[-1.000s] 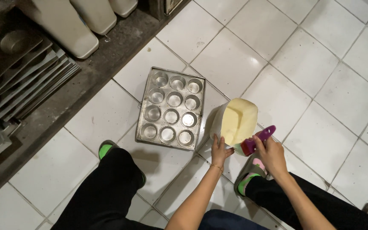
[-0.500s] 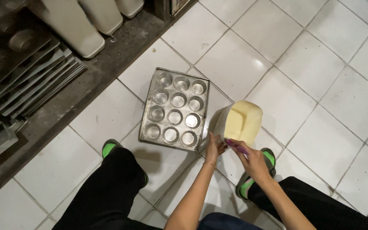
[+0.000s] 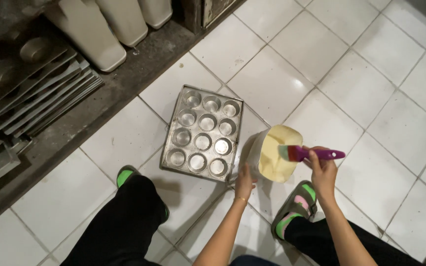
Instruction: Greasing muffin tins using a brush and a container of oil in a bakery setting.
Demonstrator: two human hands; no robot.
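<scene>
A metal muffin tray with several round cups lies on the white tiled floor in front of me. To its right stands a white tub filled with pale yellow fat. My left hand holds the tub's near wall. My right hand grips a purple-handled pastry brush, its bristles resting on the yellow fat inside the tub.
Stacked baking trays lie on a dark ledge at the upper left, with pale plastic jugs behind them. My feet in green-soled sandals flank the tray and tub. White tiles stretch to the right.
My right hand turned the brush from pointing away from the tub to lying across it, bristles now in the yellow fat. The left hand stayed on the tub.
</scene>
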